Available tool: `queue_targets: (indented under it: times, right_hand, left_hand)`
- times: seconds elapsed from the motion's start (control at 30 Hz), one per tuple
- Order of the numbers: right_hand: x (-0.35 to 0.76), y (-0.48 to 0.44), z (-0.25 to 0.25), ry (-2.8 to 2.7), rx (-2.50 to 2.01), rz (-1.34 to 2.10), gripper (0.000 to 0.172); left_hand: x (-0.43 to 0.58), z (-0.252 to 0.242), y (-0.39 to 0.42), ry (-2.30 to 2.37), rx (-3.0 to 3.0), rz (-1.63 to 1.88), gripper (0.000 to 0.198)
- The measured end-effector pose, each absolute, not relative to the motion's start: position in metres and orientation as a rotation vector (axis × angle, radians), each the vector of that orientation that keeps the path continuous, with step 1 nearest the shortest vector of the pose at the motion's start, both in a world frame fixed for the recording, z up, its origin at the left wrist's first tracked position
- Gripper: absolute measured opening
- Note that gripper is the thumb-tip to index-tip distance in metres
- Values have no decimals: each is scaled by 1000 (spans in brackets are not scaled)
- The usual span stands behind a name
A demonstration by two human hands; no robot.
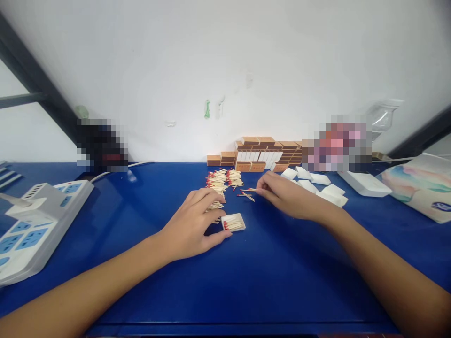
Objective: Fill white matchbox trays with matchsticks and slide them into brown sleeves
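My left hand [192,223] steadies a small white matchbox tray [244,224] on the blue table, thumb along its near edge and a finger at its left side. Several red-tipped matches [234,224] lie in the tray, heads to the left. My right hand [282,192] is closed in a pinch on a matchstick [251,189], its red head pointing left. Just below that, a few loose matches [248,196] lie crossed on the table. A big heap of matches [215,180] is partly hidden behind my left hand, with a smaller heap [235,178] beside it.
Stacked matchboxes [259,157] stand against the wall. Several white empty trays [320,179] lie beyond my right forearm, near a white box [366,183] and a tissue pack [423,185]. A power strip [45,230] with a plug occupies the left side of the blue table [239,286].
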State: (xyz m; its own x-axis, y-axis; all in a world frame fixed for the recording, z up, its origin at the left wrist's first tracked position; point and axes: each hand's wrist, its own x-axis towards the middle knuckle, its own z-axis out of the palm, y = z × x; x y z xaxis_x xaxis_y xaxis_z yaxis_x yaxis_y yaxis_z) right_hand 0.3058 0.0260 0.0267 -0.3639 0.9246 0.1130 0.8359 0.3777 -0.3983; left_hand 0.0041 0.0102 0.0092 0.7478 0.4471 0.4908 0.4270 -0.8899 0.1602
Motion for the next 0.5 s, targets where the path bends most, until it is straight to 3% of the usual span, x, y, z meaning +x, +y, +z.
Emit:
queue_targets:
  times: [0.4, 0.5]
  right_hand:
    - [281, 17, 15, -2412, -1445, 284, 13]
    - [282, 20, 14, -2393, -1458, 260, 16]
  left_hand:
    - [4, 9, 10, 737, 2909, 805, 27]
    - [4, 8, 10, 736, 2907, 805, 27]
